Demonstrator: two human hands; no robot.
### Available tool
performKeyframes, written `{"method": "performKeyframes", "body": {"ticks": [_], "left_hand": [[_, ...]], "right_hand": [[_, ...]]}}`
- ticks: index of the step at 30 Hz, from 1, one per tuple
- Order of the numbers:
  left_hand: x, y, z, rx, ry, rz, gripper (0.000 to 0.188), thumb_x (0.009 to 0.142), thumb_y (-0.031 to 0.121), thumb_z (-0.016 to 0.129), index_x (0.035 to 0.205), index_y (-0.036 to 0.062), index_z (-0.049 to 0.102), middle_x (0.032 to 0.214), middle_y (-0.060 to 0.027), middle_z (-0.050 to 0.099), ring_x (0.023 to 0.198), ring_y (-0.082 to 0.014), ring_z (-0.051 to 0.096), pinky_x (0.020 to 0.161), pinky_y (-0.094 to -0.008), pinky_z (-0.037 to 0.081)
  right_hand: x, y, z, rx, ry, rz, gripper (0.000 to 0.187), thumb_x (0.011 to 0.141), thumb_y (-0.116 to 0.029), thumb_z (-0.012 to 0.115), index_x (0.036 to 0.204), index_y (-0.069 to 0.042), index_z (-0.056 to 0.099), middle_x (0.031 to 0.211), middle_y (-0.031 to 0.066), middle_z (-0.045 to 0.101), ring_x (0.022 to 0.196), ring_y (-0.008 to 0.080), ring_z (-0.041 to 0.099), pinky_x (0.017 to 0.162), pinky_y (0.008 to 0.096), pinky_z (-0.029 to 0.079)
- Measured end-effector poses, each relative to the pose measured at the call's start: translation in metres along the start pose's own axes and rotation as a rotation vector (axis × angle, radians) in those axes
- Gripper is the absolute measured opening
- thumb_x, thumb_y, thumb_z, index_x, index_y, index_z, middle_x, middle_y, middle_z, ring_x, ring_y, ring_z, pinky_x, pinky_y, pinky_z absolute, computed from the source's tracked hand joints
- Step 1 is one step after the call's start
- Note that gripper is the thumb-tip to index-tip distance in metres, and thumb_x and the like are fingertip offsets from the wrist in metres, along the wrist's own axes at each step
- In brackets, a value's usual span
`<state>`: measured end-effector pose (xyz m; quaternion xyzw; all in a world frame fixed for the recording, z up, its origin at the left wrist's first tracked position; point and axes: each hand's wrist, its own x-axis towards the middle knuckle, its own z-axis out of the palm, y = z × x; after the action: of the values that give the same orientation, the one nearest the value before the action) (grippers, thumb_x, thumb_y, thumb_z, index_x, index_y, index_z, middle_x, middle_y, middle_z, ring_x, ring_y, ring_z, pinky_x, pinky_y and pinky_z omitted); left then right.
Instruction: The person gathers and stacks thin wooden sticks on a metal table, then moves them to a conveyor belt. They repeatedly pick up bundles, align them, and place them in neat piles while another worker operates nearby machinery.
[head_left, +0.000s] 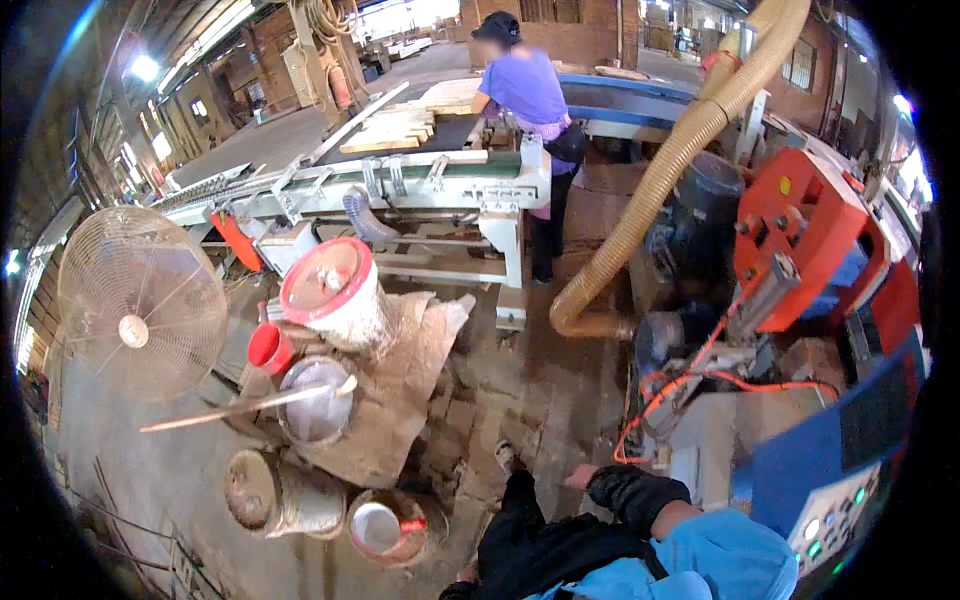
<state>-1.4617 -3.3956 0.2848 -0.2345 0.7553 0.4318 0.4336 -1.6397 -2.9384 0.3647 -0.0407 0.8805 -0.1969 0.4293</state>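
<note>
My right hand (579,477) hangs over the floor below a dark sleeve cover, with nothing seen in it and its fingers loosely stretched. Only a small part of my left hand (468,573) shows at the lower edge beside my dark apron; its fingers are too hidden to read. Left of my legs stand a white-coated bucket with a red rim (370,285), a red cup (269,347) and an open pail of whitish paste (318,418). A long wooden stick (235,408) lies across that pail. Neither hand touches these.
A fan (140,300) stands at left, and two stained buckets (310,500) (410,555) sit nearby. Ahead, a person (525,85) leans over a conveyor (450,180) bearing wooden boards (390,132). At right are a ribbed hose (640,210), a red machine (800,240), an orange cable (690,380) and a control panel (835,515).
</note>
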Motion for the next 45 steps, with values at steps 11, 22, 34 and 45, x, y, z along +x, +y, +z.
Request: {"method": "performKeyframes", "body": {"ticks": [11,22,34,45], "left_hand": [[0.144,0.398,-0.132,0.904,0.009,0.493,0.034,0.105,0.016,0.047,0.133,0.0083,0.065,0.125,-0.0236,0.072,0.110,-0.0440,0.071,0.093,-0.0538,0.058],[0.254,0.703,-0.131,0.367,-0.226,0.564,0.034,0.103,0.023,0.055,0.134,0.0112,0.065,0.129,-0.0190,0.071,0.112,-0.0397,0.071,0.092,-0.0473,0.057],[0.381,0.893,-0.196,0.568,0.294,0.838,0.029,0.099,0.019,0.062,0.127,0.0117,0.068,0.128,-0.0238,0.069,0.117,-0.0469,0.066,0.096,-0.0522,0.057],[0.525,0.823,-0.366,0.819,0.199,0.320,0.034,0.107,0.036,0.050,0.124,0.0140,0.070,0.124,-0.0194,0.074,0.113,-0.0465,0.069,0.096,-0.0523,0.058]], "right_hand": [[0.072,0.094,-0.212,-0.267,0.313,-0.150,0.025,0.094,-0.024,0.064,0.112,-0.015,0.080,0.106,0.0178,0.078,0.100,0.0392,0.075,0.079,0.0518,0.061],[0.226,0.111,-0.355,0.009,0.464,-0.076,0.028,0.097,-0.022,0.062,0.120,-0.014,0.076,0.115,0.0182,0.074,0.116,0.0384,0.070,0.096,0.0493,0.059],[0.276,0.043,-0.657,0.473,0.354,-0.189,0.061,0.104,-0.042,0.063,0.149,0.000,0.058,0.141,0.0250,0.067,0.128,0.0374,0.067,0.107,0.0421,0.053],[0.259,-0.092,-0.850,0.760,-0.098,-0.420,0.072,0.107,-0.031,0.068,0.165,-0.002,0.039,0.155,0.0139,0.061,0.144,0.0238,0.054,0.122,0.0357,0.040]]}}
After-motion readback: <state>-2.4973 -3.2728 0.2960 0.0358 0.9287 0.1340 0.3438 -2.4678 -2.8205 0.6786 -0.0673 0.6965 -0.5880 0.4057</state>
